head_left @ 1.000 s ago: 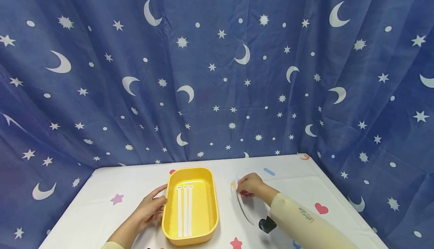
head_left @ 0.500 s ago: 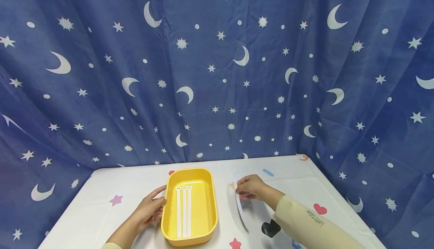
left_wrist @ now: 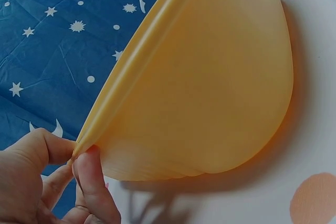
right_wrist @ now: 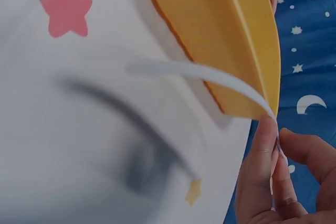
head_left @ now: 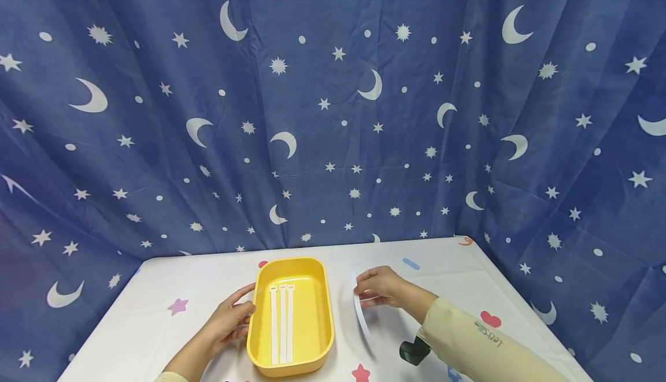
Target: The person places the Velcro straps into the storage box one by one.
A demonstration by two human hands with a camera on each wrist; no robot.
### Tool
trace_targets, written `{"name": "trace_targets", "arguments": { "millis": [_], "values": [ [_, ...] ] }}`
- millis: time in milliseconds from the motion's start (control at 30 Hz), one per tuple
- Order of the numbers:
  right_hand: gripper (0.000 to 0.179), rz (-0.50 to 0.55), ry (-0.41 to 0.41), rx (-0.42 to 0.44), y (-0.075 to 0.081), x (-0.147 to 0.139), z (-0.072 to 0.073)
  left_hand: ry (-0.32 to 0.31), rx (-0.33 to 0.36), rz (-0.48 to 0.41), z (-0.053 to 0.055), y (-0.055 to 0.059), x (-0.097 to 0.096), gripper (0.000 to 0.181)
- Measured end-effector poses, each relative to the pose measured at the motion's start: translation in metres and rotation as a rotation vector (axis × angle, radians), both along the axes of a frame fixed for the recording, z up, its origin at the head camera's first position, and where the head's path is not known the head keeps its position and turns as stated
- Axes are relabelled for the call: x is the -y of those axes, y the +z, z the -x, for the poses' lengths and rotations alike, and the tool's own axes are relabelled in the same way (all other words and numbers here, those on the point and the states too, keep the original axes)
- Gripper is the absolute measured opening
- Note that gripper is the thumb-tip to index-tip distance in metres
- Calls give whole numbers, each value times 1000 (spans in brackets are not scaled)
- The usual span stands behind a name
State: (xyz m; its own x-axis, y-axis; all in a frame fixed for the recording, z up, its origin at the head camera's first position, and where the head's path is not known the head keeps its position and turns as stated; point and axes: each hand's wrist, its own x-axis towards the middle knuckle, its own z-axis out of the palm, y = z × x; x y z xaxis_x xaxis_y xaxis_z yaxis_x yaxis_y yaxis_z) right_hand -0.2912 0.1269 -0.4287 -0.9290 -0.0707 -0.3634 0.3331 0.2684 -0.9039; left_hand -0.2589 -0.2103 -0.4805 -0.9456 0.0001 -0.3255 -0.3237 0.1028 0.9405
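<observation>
A yellow rectangular tray with rounded corners sits on the table, holding 3 flat white straps with slotted heads, side by side and lengthwise. My left hand grips the tray's left side; in the left wrist view its thumb and fingers pinch the rim. To the right of the tray, my right hand pinches one end of another thin white strap. That strap bends in an arc in the right wrist view, its free end blurred over the tablecloth.
The white tablecloth has printed shapes such as a red star and a red heart. A dark blue curtain with moons and stars hangs behind the table. A black object shows below the right forearm.
My right hand has shifted slightly left with the strap, bringing it nearer the tray. The left hand and the tray stay where they were.
</observation>
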Motion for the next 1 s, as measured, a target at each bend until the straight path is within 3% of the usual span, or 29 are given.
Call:
{"name": "trace_targets", "arguments": {
  "millis": [233,1000],
  "values": [
    [33,-21,37,29,9,10,-2,8,4,5,0,0,0,67],
    [30,81,138,38,22,55,-4,-9,5,-5,1,-3,3,68]
  ]
}}
